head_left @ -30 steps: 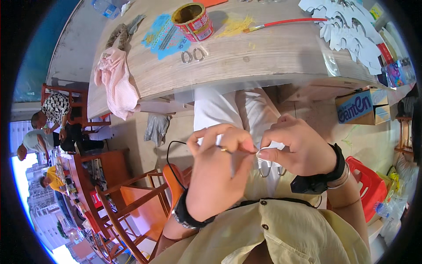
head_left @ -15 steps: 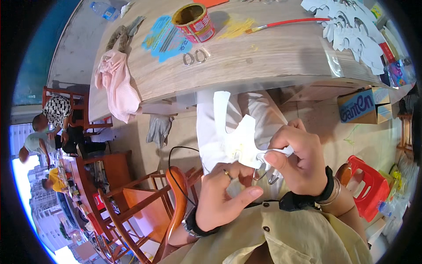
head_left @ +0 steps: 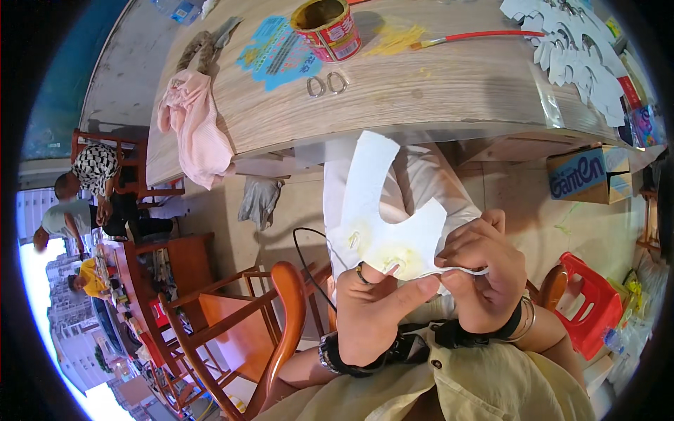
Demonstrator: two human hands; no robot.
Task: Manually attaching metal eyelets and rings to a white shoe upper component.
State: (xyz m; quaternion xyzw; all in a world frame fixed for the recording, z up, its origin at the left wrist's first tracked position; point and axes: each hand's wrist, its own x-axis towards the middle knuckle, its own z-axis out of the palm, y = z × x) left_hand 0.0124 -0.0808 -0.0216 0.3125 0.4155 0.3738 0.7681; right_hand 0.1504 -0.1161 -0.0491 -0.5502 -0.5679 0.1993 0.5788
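Note:
Over my lap, both hands hold a white curved cut-out piece (head_left: 411, 235) with yellowish smears near its lower edge. My left hand (head_left: 375, 319) grips that lower edge, its fingers mostly behind the piece. On the right side, my right hand (head_left: 488, 274) pinches the edge, where the material bends up. My two thumbs come together at the bottom. No metal loop shows in my hands now. On the table lie two oval metal rings (head_left: 326, 85), just in front of a red tub (head_left: 326, 31) with brown residue inside.
A red-handled brush (head_left: 477, 35) lies by yellow smears on the wooden table (head_left: 435, 98). More white cut-outs (head_left: 579, 67) are piled far right. Pink cloth (head_left: 196, 133) hangs over the left edge. A wooden chair (head_left: 288, 302) stands left, a red stool (head_left: 586, 302) right. People sit far left.
The white piece has turned to face me more broadly and shifted slightly right. My hands have drawn closer together, thumbs meeting. The metal loops seen under the piece are now hidden.

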